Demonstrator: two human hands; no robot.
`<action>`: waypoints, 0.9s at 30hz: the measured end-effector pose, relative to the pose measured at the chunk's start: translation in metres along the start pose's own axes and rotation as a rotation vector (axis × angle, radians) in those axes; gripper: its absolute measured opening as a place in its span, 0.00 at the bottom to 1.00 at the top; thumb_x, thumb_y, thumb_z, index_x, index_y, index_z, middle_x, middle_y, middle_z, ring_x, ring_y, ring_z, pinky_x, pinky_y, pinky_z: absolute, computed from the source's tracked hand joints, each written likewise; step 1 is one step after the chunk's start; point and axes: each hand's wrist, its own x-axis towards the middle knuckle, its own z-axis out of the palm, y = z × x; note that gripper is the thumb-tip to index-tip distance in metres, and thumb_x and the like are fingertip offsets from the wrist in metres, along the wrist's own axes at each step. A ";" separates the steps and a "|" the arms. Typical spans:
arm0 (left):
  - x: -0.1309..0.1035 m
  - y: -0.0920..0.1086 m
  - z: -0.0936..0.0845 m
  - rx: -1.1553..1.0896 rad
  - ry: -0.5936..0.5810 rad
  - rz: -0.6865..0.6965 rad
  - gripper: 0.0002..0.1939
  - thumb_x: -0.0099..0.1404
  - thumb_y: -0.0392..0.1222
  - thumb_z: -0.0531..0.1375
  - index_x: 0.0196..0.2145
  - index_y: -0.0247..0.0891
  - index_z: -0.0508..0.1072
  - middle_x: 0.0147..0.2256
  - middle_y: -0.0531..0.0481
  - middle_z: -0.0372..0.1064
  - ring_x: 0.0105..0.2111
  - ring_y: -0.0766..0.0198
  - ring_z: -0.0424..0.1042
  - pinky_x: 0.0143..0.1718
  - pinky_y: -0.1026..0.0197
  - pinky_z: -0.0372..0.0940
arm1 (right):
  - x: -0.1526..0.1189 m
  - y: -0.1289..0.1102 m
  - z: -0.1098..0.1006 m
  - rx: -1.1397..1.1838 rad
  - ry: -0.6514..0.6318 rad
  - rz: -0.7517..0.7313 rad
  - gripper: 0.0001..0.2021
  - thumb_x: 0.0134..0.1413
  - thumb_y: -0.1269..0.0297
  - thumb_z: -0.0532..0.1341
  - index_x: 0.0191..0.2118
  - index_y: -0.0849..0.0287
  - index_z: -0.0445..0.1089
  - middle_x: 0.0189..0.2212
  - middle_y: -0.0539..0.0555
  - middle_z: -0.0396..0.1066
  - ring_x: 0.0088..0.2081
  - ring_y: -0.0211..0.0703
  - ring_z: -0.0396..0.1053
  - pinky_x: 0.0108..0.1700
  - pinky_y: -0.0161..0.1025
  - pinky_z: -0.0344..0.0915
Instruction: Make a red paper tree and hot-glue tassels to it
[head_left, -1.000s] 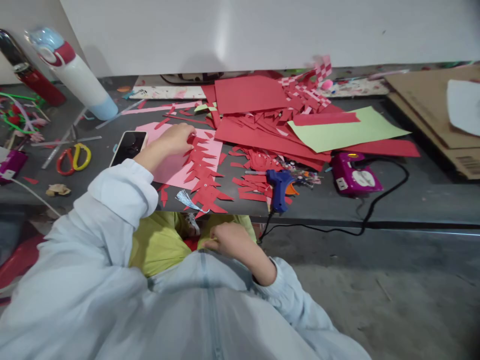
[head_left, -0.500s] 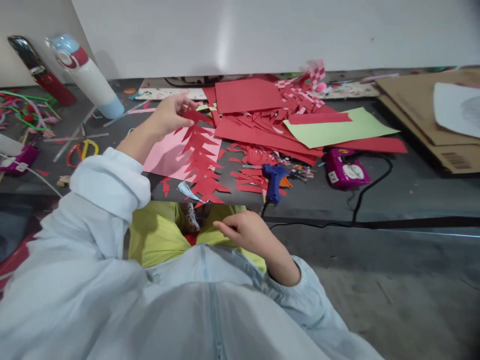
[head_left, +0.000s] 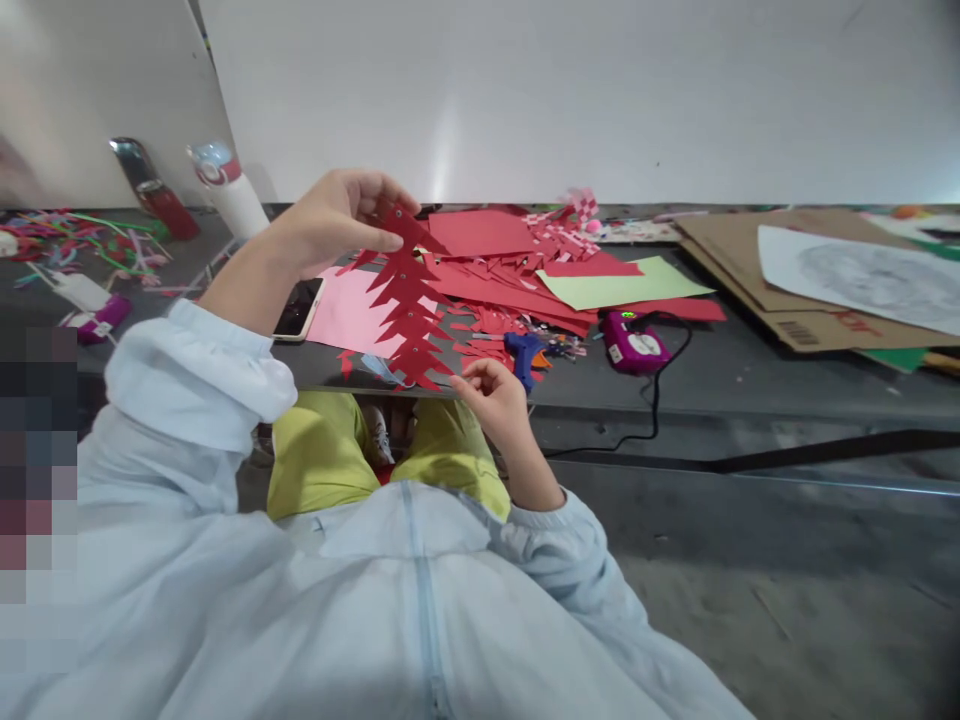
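Note:
My left hand pinches the top of a red paper strip cut into jagged points down both sides, with small dots along its middle. The strip hangs over the pink paper sheet near the table's front edge. At its lower right tip, my right hand has thumb and forefinger drawn together, seemingly on a paper point. A pale blue tassel lies by the strip's lower end. Right behind my right hand is a blue glue gun.
Red paper sheets and cut scraps lie behind, with a pale green sheet on top. A purple power strip has a black cord. Left are a phone and bottles; right, cardboard with a drawing.
My left hand has lifted the strip's top, drawing it more upright. My right hand has risen from my lap to the strip's lower end. The view has shifted, showing the phone and more cardboard.

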 end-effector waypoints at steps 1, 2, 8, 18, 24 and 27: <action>-0.007 0.006 0.003 -0.008 -0.001 -0.001 0.16 0.50 0.25 0.68 0.38 0.34 0.78 0.31 0.51 0.75 0.32 0.67 0.71 0.43 0.57 0.68 | 0.001 0.001 0.000 0.012 -0.004 -0.004 0.17 0.46 0.49 0.64 0.35 0.56 0.64 0.21 0.43 0.58 0.23 0.35 0.55 0.28 0.34 0.56; -0.014 0.012 0.006 -0.010 -0.002 -0.002 0.16 0.51 0.24 0.67 0.39 0.32 0.78 0.31 0.50 0.75 0.32 0.67 0.72 0.43 0.56 0.68 | 0.001 0.002 0.001 0.014 -0.017 -0.016 0.19 0.45 0.51 0.64 0.39 0.56 0.65 0.24 0.44 0.61 0.24 0.35 0.56 0.29 0.35 0.58; -0.054 0.037 0.022 0.045 -0.029 0.050 0.18 0.50 0.21 0.68 0.39 0.32 0.79 0.37 0.44 0.77 0.34 0.63 0.76 0.41 0.57 0.71 | -0.002 0.010 0.002 -0.135 -0.167 -0.116 0.26 0.44 0.62 0.64 0.53 0.59 0.66 0.45 0.58 0.72 0.38 0.42 0.67 0.43 0.40 0.66; -0.086 0.062 0.026 0.200 0.010 0.136 0.16 0.52 0.28 0.69 0.41 0.28 0.78 0.34 0.52 0.76 0.36 0.67 0.76 0.43 0.58 0.72 | -0.018 0.017 0.021 -0.192 -0.237 -0.153 0.24 0.43 0.63 0.67 0.50 0.58 0.70 0.33 0.49 0.63 0.32 0.40 0.63 0.38 0.39 0.63; -0.088 0.072 0.017 0.335 0.152 0.101 0.17 0.51 0.27 0.70 0.40 0.28 0.79 0.26 0.56 0.73 0.26 0.76 0.69 0.34 0.64 0.67 | -0.020 0.021 0.025 -0.126 -0.251 -0.060 0.24 0.42 0.63 0.67 0.49 0.59 0.70 0.29 0.45 0.62 0.30 0.38 0.63 0.35 0.37 0.61; -0.084 0.071 0.011 0.308 0.183 0.127 0.17 0.49 0.29 0.72 0.38 0.31 0.80 0.25 0.57 0.73 0.24 0.77 0.68 0.27 0.69 0.60 | -0.020 0.014 0.020 -0.218 -0.260 -0.012 0.25 0.46 0.64 0.66 0.54 0.59 0.68 0.26 0.43 0.64 0.28 0.37 0.64 0.35 0.36 0.60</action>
